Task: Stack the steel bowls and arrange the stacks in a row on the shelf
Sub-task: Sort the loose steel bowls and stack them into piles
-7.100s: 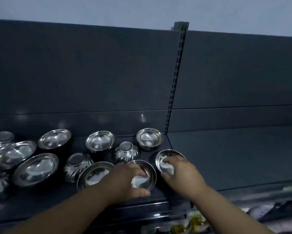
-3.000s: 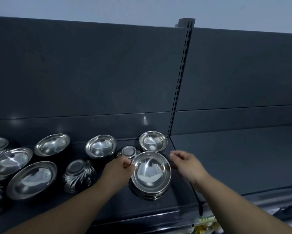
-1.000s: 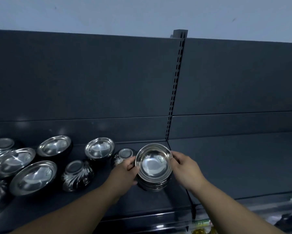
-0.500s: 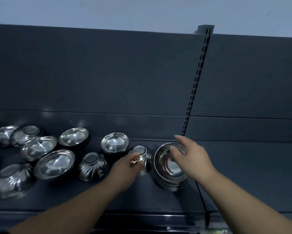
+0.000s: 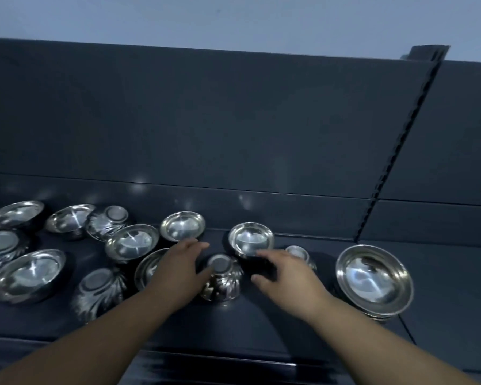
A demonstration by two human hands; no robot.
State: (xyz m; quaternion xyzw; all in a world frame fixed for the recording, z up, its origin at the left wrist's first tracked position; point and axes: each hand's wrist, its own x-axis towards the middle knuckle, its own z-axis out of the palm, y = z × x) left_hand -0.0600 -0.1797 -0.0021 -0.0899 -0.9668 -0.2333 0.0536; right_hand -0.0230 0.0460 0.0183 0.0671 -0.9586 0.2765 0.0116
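Both hands hover empty over the shelf [image 5: 261, 329], fingers spread: left hand [image 5: 178, 269] beside an upturned fluted bowl [image 5: 222, 277], right hand [image 5: 286, 273] just short of a plain shallow bowl [image 5: 251, 239]. One finished stack [image 5: 374, 280] sits at the right; loose steel bowls scatter left. Best bet: flip the fluted one upright, nest like with like, seat rims squarely. No brand or writing readable anywhere.
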